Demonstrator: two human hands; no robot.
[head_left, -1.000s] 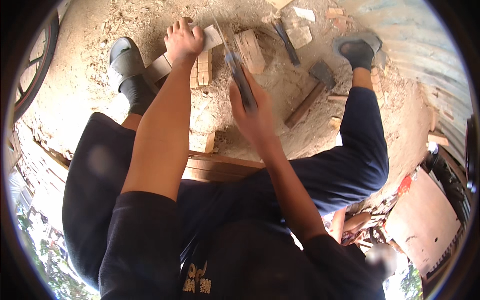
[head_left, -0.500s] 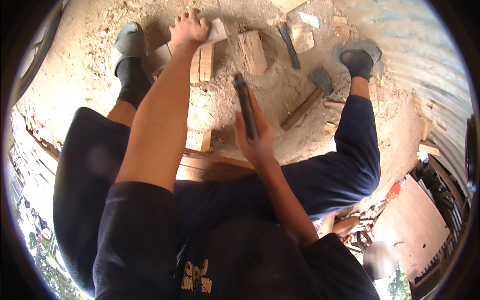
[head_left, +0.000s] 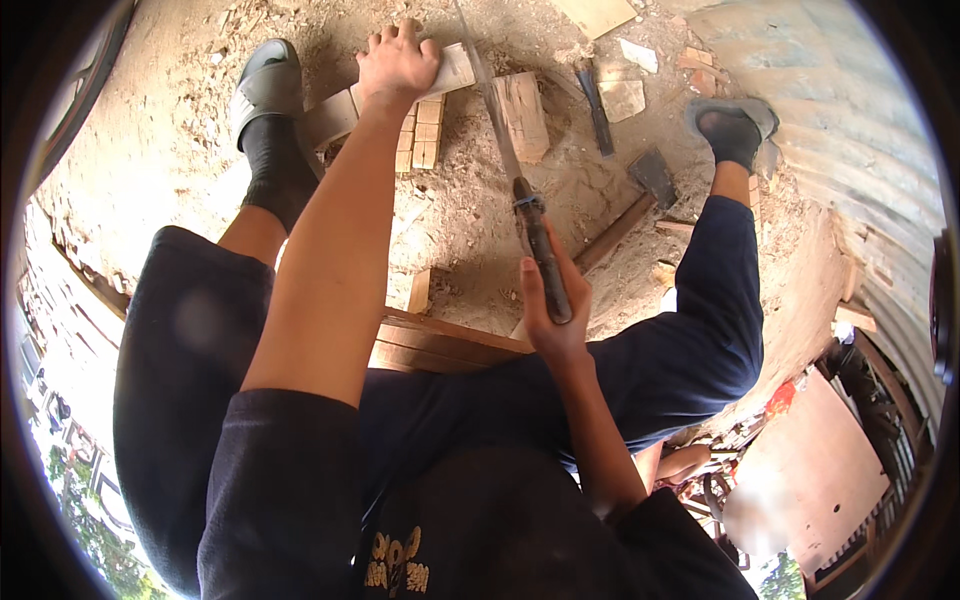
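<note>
My left hand [head_left: 398, 65] lies with fingers spread over a pale board [head_left: 458, 66], which rests across small wooden blocks [head_left: 427, 140] on the dirt. My right hand [head_left: 555, 300] is wrapped round the black handle of a long, thin-bladed tool [head_left: 497, 115], apparently a saw, whose blade runs up past the right part of the board. Right of the blade sits a rough wooden block [head_left: 525, 120]. A hammer-like tool with a dark head [head_left: 652, 180] and a long wooden handle lies on the ground, as does a dark narrow tool [head_left: 592, 105].
My sandalled feet flank the work area. A wooden plank seat [head_left: 440, 340] is under me. A corrugated metal sheet [head_left: 840, 120] stands at right. A bicycle wheel [head_left: 90, 100] is at upper left. Another person's leg [head_left: 680, 460] shows at lower right, near a pale panel [head_left: 810, 470].
The bladed tool has moved lengthwise along its slant, now lying lower and further right with my right hand. My left hand shifted slightly up and right in the picture, still on the board.
</note>
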